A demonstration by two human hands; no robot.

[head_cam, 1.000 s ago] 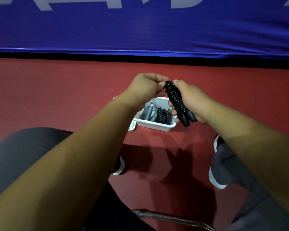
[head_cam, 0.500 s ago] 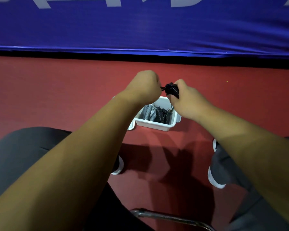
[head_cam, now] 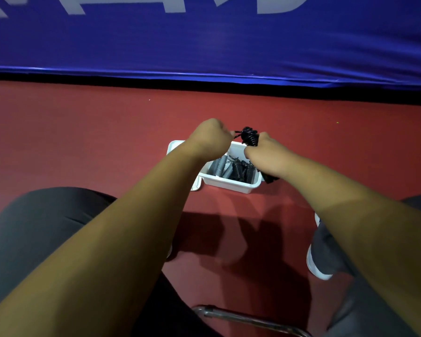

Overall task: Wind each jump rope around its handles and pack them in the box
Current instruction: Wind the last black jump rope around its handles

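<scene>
Likely finishing winding the black coiled jump rope (head_cam: 249, 137), gripped by right hand (head_cam: 265, 156) and pinched by left hand (head_cam: 209, 139), over the far edge of the white plastic box (head_cam: 229, 185); next, lowering it inside.

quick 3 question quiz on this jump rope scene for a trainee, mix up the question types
1. True or false: the black jump rope already lies in the white box.
2. Which of the hands grips the wound handles? A) left hand B) right hand C) neither
3. Fill in: the wound ropes in the box are black and ____.
Key: 1. False: both hands hold it, and it is not in the box. 2. B; the left hand pinches the rope's end. 3. grey.
</scene>
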